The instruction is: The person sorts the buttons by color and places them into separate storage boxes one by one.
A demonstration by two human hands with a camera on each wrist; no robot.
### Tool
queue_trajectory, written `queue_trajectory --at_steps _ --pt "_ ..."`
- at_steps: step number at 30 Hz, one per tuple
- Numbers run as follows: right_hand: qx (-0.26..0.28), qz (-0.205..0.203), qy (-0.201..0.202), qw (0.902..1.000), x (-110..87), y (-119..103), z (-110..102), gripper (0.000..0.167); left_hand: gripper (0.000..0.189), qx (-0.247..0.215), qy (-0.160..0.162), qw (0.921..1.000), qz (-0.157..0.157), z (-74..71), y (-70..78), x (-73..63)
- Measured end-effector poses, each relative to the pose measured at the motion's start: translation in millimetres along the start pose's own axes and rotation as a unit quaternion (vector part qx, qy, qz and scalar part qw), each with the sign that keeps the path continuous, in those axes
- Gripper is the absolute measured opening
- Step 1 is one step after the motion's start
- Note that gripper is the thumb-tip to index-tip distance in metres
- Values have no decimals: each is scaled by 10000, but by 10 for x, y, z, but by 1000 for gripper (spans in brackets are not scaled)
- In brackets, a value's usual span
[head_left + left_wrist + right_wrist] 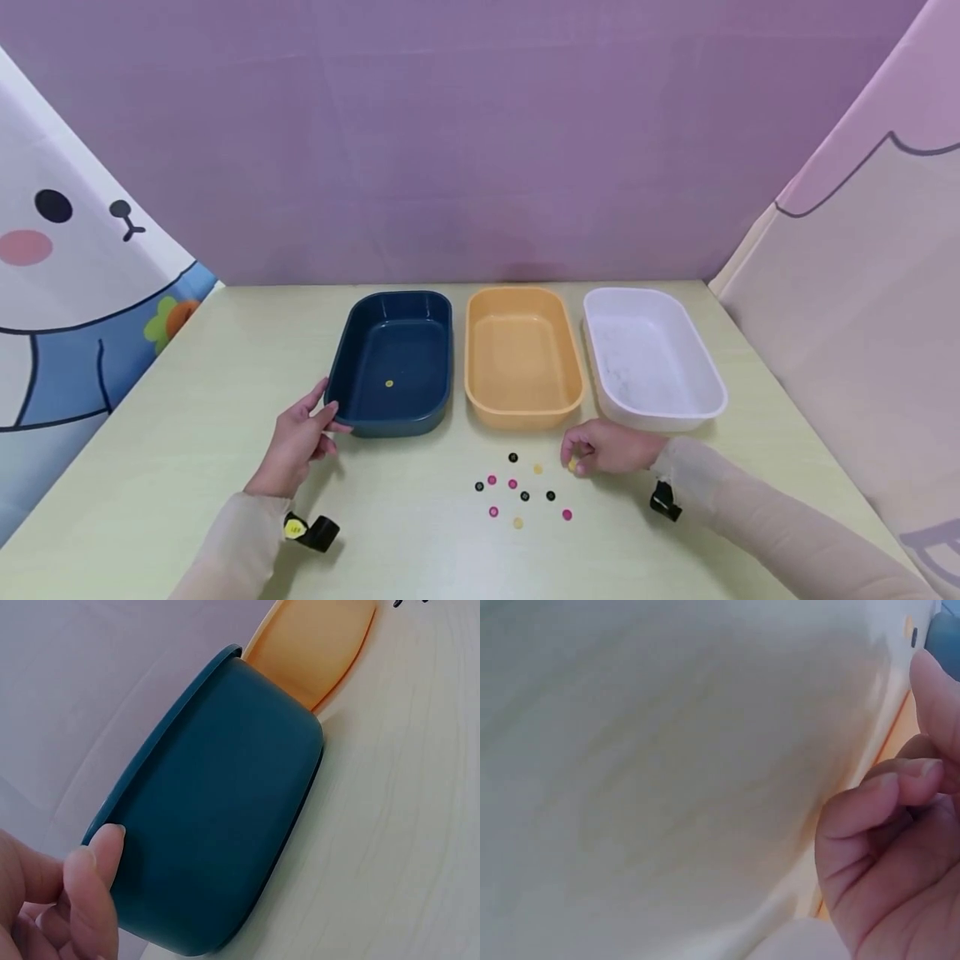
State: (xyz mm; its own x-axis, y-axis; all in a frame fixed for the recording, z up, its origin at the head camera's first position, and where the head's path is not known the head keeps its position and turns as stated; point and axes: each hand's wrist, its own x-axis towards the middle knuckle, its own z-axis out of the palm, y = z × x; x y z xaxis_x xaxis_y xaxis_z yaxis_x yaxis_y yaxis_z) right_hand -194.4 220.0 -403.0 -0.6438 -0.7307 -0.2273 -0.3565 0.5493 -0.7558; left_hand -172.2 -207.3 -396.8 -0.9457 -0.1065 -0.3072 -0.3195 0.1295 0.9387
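My left hand [294,442] is at the near left corner of a dark blue tray [396,427], its fingertips touching the outer wall just under the rim, as the left wrist view shows. One small yellow button [389,384] lies inside that tray. In front of the white tray [716,404], my right hand [611,447] pinches a yellow button [573,464] between thumb and fingertips, low over the table. Left of it, several loose buttons are scattered: black [513,457], pink [567,515] and yellow [518,523]. The right wrist view shows curled fingers [855,817]; the pinched button is hidden there.
An orange tray [525,414] stands between the blue and white ones, all in a row at the table's [405,533] far side. Behind rises a purple cloth backdrop [480,150], with printed cloth on both sides. Each wrist wears a small black camera [322,533].
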Motion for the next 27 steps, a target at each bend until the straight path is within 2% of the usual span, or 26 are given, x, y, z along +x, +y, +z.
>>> queue_trajectory --at_steps 5,12,21,27 --pt "48 -211 -17 9998 -24 -24 -34 12 58 -2 -30 10000 6 -1 2 -5" --pt "46 -791 46 9968 -27 -21 -91 10 58 -22 -60 10000 -32 -6 -8 -6" --pt "-56 -694 90 9975 -14 -150 -161 11 59 -56 -96 9999 -57 -3 -29 -16" --pt "-221 -578 96 9980 58 -334 -219 12 58 -107 -86 9999 -16 -8 -25 1"
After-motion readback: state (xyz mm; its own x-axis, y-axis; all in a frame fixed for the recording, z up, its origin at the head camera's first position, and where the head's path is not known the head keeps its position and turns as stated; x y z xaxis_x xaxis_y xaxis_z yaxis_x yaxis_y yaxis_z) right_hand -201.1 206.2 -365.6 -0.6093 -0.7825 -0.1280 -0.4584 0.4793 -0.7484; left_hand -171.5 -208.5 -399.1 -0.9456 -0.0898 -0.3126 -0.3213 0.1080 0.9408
